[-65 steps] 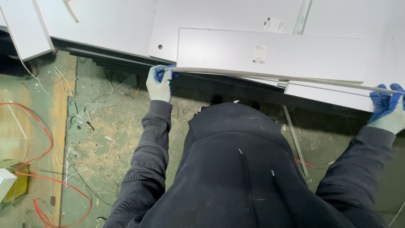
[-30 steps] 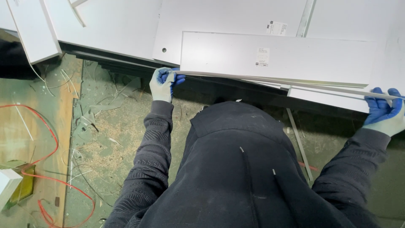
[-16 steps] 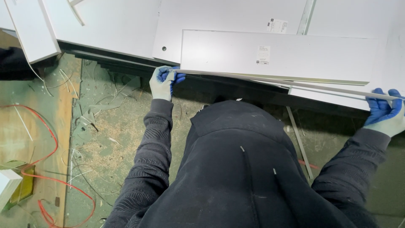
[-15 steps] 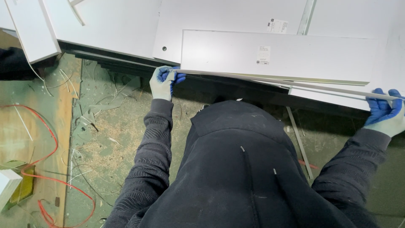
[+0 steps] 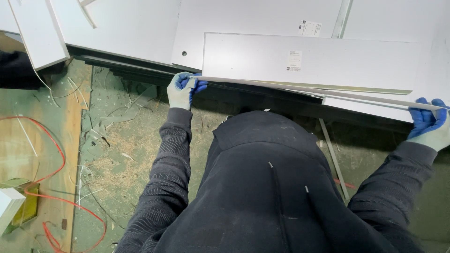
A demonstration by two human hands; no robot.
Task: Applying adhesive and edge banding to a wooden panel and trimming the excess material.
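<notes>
Left hand (image 5: 183, 90) gripped left end of thin white strip (image 5: 318, 90), fingers (image 5: 196, 84) clamped on its edge. Right hand (image 5: 429, 122) held right end, fingers wrapped round it. Strip spanned across front of stacked white panels (image 5: 309, 58) on bench, just above body. Red cable (image 5: 51, 197) and sawdust on floor (image 5: 126, 154) at left. Judged best handled w/ both ends level, even grip, no twist, kept clear of panel edges to avoid snagging/bending.

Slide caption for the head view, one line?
Both gloved hands, left hand and right hand, grip opposite ends of a long white panel above a sawdust-strewn floor.
</notes>
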